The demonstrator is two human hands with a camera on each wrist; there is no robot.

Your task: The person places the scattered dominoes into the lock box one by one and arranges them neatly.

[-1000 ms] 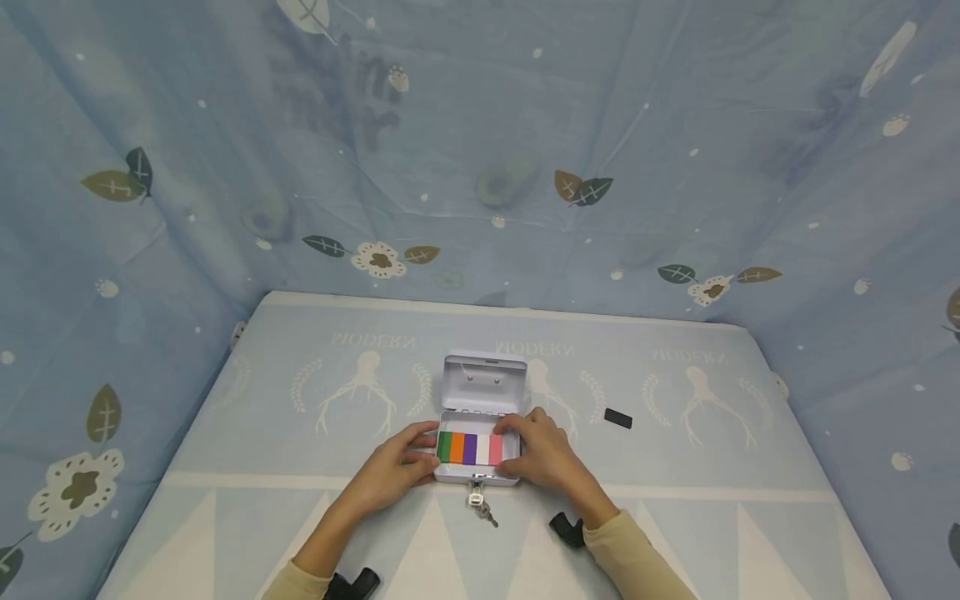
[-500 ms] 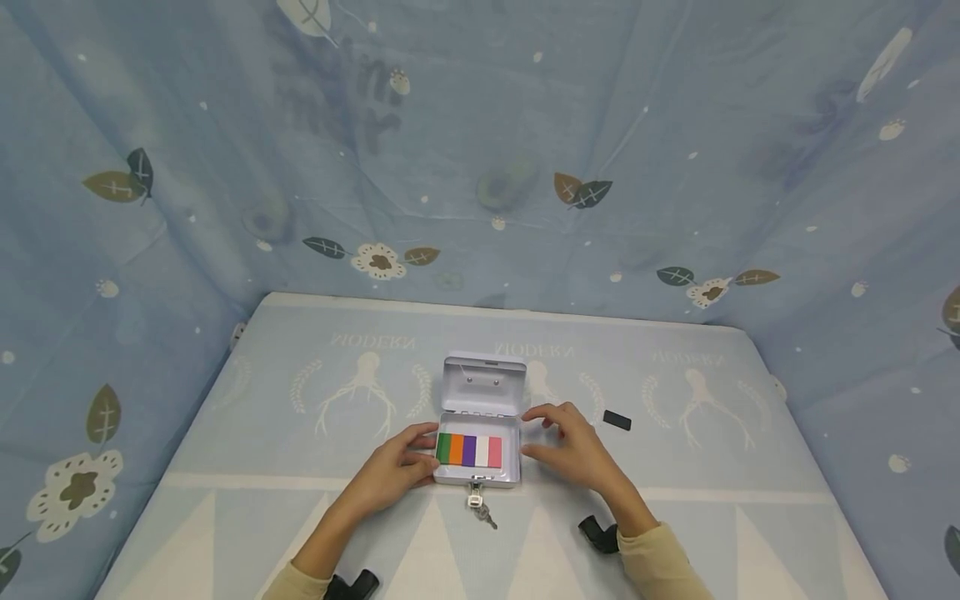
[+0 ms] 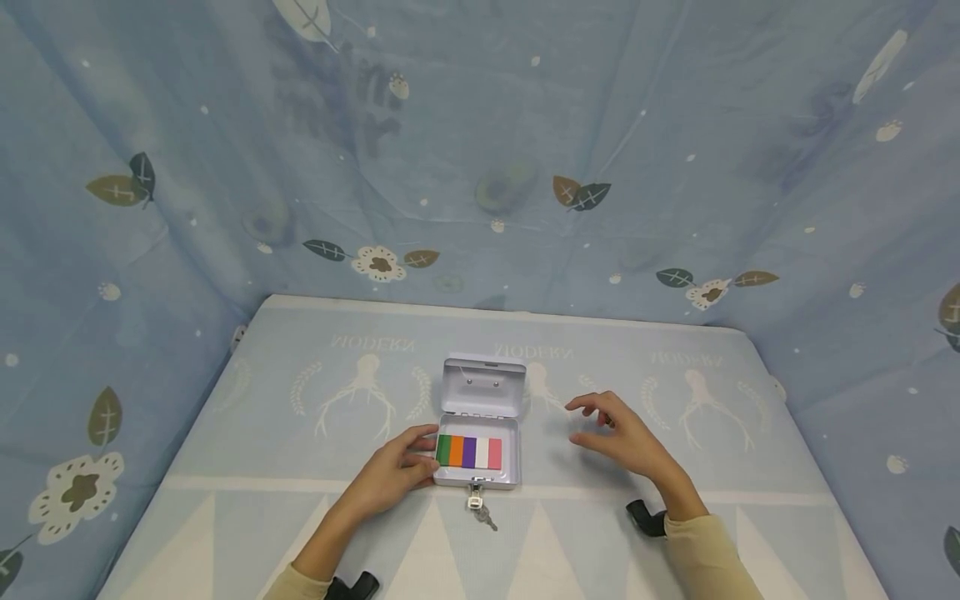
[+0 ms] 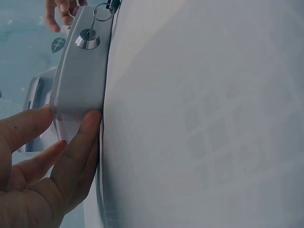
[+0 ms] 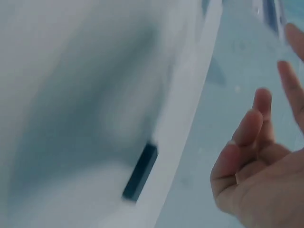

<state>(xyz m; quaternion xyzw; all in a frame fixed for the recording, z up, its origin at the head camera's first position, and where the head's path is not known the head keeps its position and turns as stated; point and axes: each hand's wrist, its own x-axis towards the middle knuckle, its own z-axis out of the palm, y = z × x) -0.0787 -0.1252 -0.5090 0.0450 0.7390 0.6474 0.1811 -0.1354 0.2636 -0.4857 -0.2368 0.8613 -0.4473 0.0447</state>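
A small pale metal cash box [image 3: 513,475] lies with its lid [image 3: 483,392] raised on the table. Inside, a row of flat blocks runs from green [image 3: 444,450] through orange, purple and white to pink [image 3: 495,454]. My left hand [image 3: 393,471] holds the box's left side, thumb at the rim. In the left wrist view its fingers rest against the box's end wall. My right hand [image 3: 622,433] is in the air to the right of the box, fingers loosely bent, holding nothing. Below it, a black block [image 5: 140,173] shows in the right wrist view.
Keys [image 3: 484,517] hang from the lock at the box's front. The patterned cloth [image 3: 300,500] covers the table, and a blue printed curtain [image 3: 480,125] hangs behind it and at both sides. A black wrist mount [image 3: 647,518] sits by the right sleeve.
My right hand has left the right end of the block row and moved rightward, over the black block, which it now hides in the head view. My left hand stays on the box.
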